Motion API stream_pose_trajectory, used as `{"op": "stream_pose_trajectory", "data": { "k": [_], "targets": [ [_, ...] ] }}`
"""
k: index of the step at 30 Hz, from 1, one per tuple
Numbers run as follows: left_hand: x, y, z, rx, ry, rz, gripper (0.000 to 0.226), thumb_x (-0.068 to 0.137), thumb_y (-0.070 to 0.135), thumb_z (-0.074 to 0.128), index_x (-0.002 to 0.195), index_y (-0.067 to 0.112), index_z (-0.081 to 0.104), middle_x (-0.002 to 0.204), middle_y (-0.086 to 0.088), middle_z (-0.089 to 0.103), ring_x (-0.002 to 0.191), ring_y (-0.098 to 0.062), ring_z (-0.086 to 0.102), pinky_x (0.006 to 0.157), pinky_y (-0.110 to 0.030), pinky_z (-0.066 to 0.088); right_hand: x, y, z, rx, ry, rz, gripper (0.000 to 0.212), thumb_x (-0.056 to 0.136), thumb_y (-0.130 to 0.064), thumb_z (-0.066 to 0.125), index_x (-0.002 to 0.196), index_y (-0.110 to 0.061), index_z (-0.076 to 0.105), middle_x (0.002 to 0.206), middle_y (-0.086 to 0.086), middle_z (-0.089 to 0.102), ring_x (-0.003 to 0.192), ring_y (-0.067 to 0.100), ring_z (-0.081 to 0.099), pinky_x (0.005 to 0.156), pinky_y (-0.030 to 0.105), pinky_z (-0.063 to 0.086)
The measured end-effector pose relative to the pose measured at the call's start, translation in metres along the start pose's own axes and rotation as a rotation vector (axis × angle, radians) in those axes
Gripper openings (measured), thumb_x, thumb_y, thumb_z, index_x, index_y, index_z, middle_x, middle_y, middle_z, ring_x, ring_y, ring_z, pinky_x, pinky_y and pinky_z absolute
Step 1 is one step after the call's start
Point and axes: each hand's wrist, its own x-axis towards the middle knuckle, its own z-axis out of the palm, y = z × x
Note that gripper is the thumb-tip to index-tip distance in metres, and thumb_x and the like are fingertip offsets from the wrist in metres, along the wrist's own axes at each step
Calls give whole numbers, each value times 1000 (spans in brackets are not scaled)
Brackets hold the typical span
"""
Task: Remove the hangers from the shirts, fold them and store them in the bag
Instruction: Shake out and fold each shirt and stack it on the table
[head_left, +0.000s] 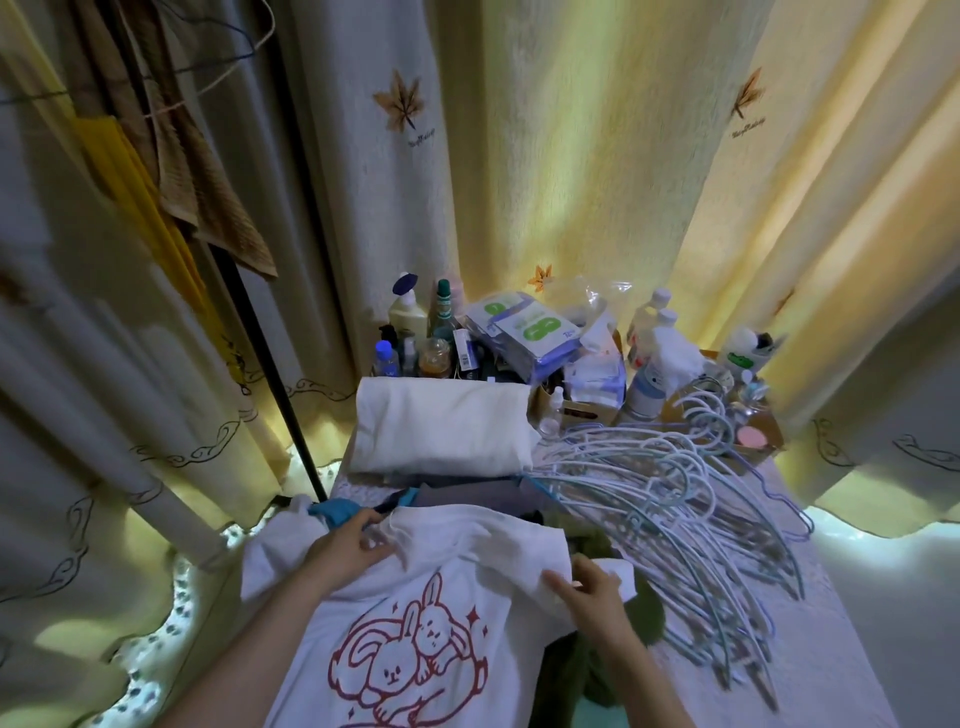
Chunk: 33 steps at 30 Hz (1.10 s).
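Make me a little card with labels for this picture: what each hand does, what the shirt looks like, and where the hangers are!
shirt: white, red rabbit drawing, spread out, no hanger showing in it
left hand: rests on the shirt near the collar, fingers fairly straight
right hand: at the shirt's other shoulder; grip unclear
hangers: pale blue pile, right of the shirt
behind the shirt: folded white cloth, then bottles
bag: not seen
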Motion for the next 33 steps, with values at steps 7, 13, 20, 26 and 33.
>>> {"op": "stream_pose_trajectory", "data": {
  "k": [7,13,20,26,33],
  "targets": [
    [-22,12,-35,-18,258,183,28,72,28,79,84,15,58,104,-6,57,101,-26,53,88,-40,46,-28,-39,-27,-71,-123,-167,34,89,-31,65,69,-5,57,65,6,49,62,14,46,55,21,33],
    [-76,21,-108,-276,70,350,23,71,33,81,89,37,68,87,4,72,83,-12,66,64,-20,49,-71,-102,-83,-67,73,-478,42,87,-45,55,82,-5,66,68,6,58,62,11,51,60,27,37],
    [-137,74,-176,-584,179,590,12,78,37,69,83,28,76,79,5,74,70,-1,66,62,-13,51,-109,-165,-124,138,367,-712,35,85,-37,60,74,-3,59,59,-4,43,58,4,41,53,20,30],
    [-156,129,-149,-595,434,460,22,85,34,65,74,14,66,66,-1,64,59,-8,57,57,-24,42,-108,-167,-115,180,447,-511,31,90,-27,61,68,-5,64,53,-4,49,51,6,43,47,21,32],
    [-180,165,-29,-898,329,256,5,85,21,67,80,20,65,69,7,68,61,0,63,48,-7,42,-114,-147,-35,321,83,-364,17,86,-12,66,69,-9,65,58,-1,58,56,9,49,49,19,33]
  ]
}}
